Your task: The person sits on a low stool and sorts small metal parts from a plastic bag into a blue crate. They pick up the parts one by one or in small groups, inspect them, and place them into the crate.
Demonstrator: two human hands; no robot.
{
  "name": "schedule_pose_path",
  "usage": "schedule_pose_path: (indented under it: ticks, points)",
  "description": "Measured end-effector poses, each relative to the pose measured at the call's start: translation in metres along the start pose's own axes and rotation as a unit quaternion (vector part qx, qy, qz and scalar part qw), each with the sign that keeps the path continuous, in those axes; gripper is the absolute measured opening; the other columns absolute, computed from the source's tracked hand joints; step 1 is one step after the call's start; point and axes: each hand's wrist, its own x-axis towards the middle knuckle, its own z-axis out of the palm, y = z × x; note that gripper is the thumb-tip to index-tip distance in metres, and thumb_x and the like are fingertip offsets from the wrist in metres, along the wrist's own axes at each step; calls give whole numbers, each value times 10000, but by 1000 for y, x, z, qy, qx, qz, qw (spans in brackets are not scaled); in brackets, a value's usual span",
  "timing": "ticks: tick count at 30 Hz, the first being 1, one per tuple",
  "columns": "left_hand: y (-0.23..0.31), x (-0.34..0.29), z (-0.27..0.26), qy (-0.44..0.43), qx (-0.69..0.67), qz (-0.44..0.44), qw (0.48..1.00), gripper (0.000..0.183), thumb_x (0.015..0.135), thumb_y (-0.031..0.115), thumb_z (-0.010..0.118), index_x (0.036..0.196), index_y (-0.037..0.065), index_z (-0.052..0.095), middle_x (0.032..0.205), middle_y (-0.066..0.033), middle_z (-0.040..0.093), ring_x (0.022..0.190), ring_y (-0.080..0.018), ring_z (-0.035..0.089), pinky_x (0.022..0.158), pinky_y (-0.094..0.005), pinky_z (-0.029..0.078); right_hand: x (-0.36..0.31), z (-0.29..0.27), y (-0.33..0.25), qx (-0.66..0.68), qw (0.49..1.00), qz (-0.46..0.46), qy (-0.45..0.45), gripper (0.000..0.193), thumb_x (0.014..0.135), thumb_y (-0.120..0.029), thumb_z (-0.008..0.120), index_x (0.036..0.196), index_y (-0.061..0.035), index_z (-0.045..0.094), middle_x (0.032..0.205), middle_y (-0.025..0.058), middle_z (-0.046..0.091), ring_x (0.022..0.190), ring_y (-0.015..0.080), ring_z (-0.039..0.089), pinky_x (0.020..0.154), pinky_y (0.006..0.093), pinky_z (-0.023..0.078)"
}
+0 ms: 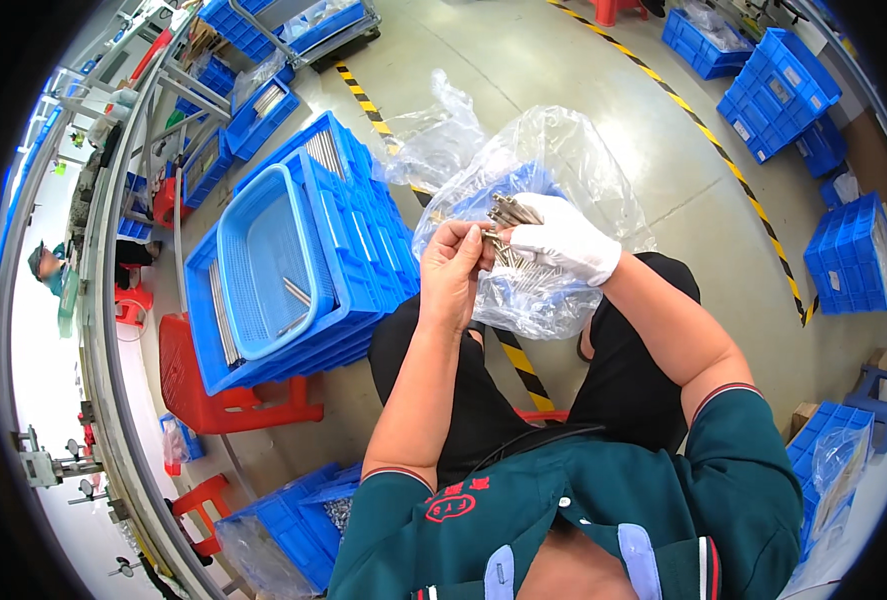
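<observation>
My bare left hand [451, 270] is closed in a pinch, its fingertips at the end of a small metal pin. In a white glove, my right hand [571, 242] is closed round a bunch of slim metal pins [510, 212], whose ends stick out toward the left hand. Both hands meet in front of my knees, over a clear plastic bag [553, 318] with a blue lining. More loose pins [511, 262] lie in the bag, partly covered by my hands. The exact shape of the pinched pin is too small to make out.
Left of me, a light blue basket [226, 235] with a few metal rods sits on stacked blue crates [383, 215]. Below them stands a red stool [188, 365]. Blue crates [848, 255] line the right side. Yellow-black tape [663, 88] crosses the floor.
</observation>
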Motion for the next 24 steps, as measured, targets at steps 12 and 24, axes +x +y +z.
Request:
schedule_pose_path:
  ticks: [12, 24]
  points:
    - [11, -1, -1, -23, -33, -33, 999, 221, 936, 213, 572, 981, -1, 605, 726, -65, 590, 636, -137, 513, 626, -289, 433, 2, 4, -3, 43, 999, 22, -12, 190, 845, -227, 636, 939, -71, 583, 668, -25, 504, 496, 24, 396, 422, 186, 292]
    - [9, 4, -10, 43, 102, 33, 993, 129, 877, 112, 648, 931, 7, 596, 716, -42, 596, 622, -107, 538, 592, -233, 438, 4, 1, -2, 65, 995, 59, -40, 140, 875, -209, 608, 865, -80, 554, 626, -34, 479, 469, 27, 378, 415, 193, 289]
